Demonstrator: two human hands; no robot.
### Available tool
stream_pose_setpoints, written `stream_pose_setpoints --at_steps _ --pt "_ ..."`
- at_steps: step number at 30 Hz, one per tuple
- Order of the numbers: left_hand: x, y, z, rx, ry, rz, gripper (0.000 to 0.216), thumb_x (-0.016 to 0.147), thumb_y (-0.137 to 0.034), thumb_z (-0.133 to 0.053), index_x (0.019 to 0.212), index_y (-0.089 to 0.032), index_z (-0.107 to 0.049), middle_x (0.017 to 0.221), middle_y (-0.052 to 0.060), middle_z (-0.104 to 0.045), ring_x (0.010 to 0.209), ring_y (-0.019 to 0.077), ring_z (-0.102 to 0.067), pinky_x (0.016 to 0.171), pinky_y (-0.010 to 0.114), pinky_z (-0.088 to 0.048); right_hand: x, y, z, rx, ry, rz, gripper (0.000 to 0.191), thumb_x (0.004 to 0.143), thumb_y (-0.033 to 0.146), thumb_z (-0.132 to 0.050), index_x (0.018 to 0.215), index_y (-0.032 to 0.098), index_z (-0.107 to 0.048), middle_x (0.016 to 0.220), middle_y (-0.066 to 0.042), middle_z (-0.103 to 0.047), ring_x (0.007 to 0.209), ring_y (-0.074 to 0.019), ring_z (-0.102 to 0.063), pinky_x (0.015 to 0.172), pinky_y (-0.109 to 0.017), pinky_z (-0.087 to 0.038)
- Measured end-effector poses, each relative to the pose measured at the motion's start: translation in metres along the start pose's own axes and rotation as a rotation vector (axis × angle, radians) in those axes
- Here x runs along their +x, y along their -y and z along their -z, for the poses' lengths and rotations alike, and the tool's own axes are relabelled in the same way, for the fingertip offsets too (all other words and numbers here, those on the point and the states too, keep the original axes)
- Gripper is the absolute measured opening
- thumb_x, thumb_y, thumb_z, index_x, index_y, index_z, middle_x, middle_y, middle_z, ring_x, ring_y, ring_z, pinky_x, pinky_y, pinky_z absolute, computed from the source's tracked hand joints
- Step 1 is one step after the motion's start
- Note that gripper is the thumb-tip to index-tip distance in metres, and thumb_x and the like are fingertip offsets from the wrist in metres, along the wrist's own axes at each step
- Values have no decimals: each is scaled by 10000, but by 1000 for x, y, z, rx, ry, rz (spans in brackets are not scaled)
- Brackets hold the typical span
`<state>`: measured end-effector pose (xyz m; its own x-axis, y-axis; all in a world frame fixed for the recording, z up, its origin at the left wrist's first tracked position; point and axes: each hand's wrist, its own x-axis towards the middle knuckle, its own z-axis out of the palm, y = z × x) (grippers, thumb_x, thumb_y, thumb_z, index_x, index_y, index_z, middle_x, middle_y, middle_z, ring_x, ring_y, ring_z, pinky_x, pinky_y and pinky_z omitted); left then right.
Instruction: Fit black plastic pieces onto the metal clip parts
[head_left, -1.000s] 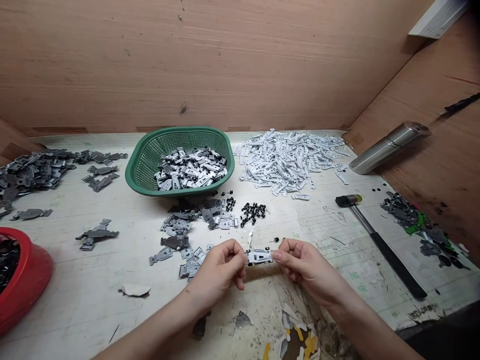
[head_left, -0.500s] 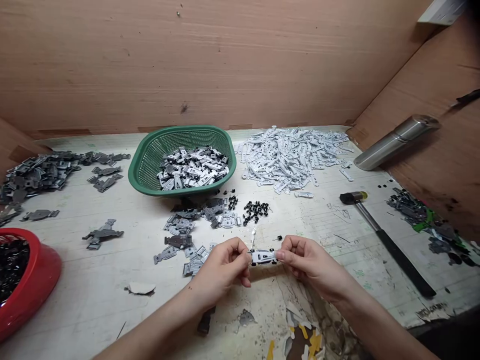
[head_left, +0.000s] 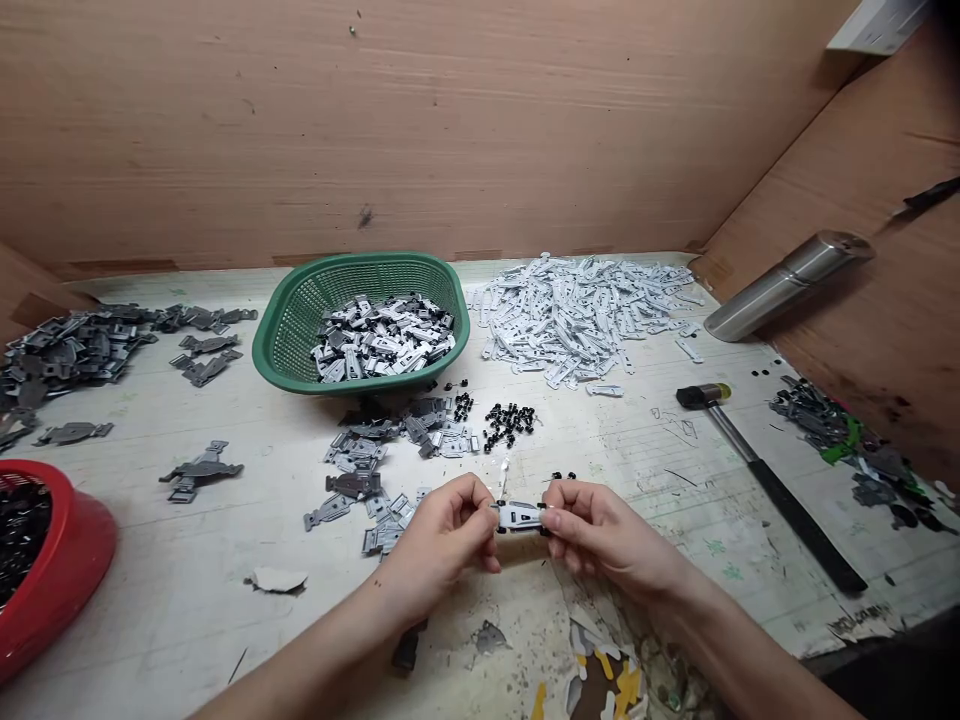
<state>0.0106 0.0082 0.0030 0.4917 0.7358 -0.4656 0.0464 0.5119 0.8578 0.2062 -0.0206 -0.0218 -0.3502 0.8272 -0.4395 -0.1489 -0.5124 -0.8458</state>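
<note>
A small white toy race car (head_left: 520, 516) with black wheels is held level between both hands, just above the table. My left hand (head_left: 459, 528) pinches its left end between thumb and fingers. The right end is gripped by my right hand (head_left: 594, 525), whose thumb and fingers cover that tip and part of the wheels. Just behind the car lie a few black wheel sets (head_left: 563, 475), and farther back is a larger cluster of black wheels (head_left: 510, 424). Grey chassis plates (head_left: 356, 455) are heaped beyond my left hand.
A green basket (head_left: 270, 345) holds many toy cars. White body pieces (head_left: 577, 315) are piled at the back. A hammer (head_left: 776, 490) and a leaning steel cylinder (head_left: 787, 285) stand right. A red bin (head_left: 86, 550) of black parts and grey plates (head_left: 75, 350) occupy the left.
My right hand has shifted slightly left and closed further over the car's right end. My left hand keeps its hold. The whole view has drifted a little.
</note>
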Motion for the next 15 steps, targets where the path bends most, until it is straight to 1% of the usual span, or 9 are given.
stream_pose_setpoints --at_steps 2,5,8,10,11,12,13,14,15 --pt "0 3 -1 7 5 -4 240 763 -382 -579 763 -190 -435 555 -57 -512 498 90 -508 509 218 -443 0 -3 -6 -8 -7 56 313 767 418 -633 713 165 -456 542 53 -512 421 -33 -386 404 -154 -257" --pt "-2 4 -2 -1 58 19 278 762 -395 -593 849 -194 -422 528 -50 -543 468 91 -509 461 192 -408 -1 -6 -14 -27 -18 116 321 782 425 -614 692 174 -433 503 74 -439 428 -38 -349 406 -158 -246" --pt "-4 -4 3 16 53 12 260 782 -389 -581 849 -185 -433 551 -32 -564 486 89 -527 490 193 -420 1 8 -17 -74 23 109 298 795 418 -598 704 176 -451 517 69 -450 427 -42 -359 402 -164 -264" --pt "-3 -13 11 62 6 -108 250 825 -409 -510 918 -184 -456 697 14 -612 611 125 -588 566 238 -472 12 33 -21 -160 64 141 267 791 407 -604 727 172 -494 565 49 -500 450 -53 -416 414 -176 -312" --pt "-2 -16 15 123 -38 -206 272 852 -418 -454 993 -185 -462 827 51 -630 721 153 -610 636 278 -494 22 50 -24 -220 69 208 258 787 403 -608 729 169 -516 590 39 -523 464 -58 -444 423 -183 -339" --pt "1 -18 21 220 -93 -320 323 878 -424 -386 1096 -193 -446 998 89 -613 868 189 -601 720 326 -497 35 68 -29 -283 40 305 261 788 408 -605 722 167 -529 602 28 -544 472 -63 -467 427 -188 -355" --pt "4 -18 26 382 -162 -427 372 885 -412 -370 1192 -207 -414 1152 110 -562 997 219 -556 801 371 -475 49 86 -35 -317 5 407 262 791 414 -600 730 168 -533 613 18 -564 475 -67 -488 431 -195 -369" --pt "8 -16 31 611 -214 -517 416 866 -390 -428 1243 -215 -408 1251 113 -509 1103 251 -485 889 414 -424 63 104 -41 -325 -23 485 274 792 428 -596 736 167 -533 620 10 -577 476 -71 -500 424 -196 -366" --pt "12 -13 36 864 -228 -594 449 836 -372 -493 1254 -221 -434 1285 106 -492 1173 288 -410 956 465 -353 77 119 -48 -333 -58 549 304 786 451 -594 709 167 -519 607 8 -573 460 -68 -492 407 -192 -344"
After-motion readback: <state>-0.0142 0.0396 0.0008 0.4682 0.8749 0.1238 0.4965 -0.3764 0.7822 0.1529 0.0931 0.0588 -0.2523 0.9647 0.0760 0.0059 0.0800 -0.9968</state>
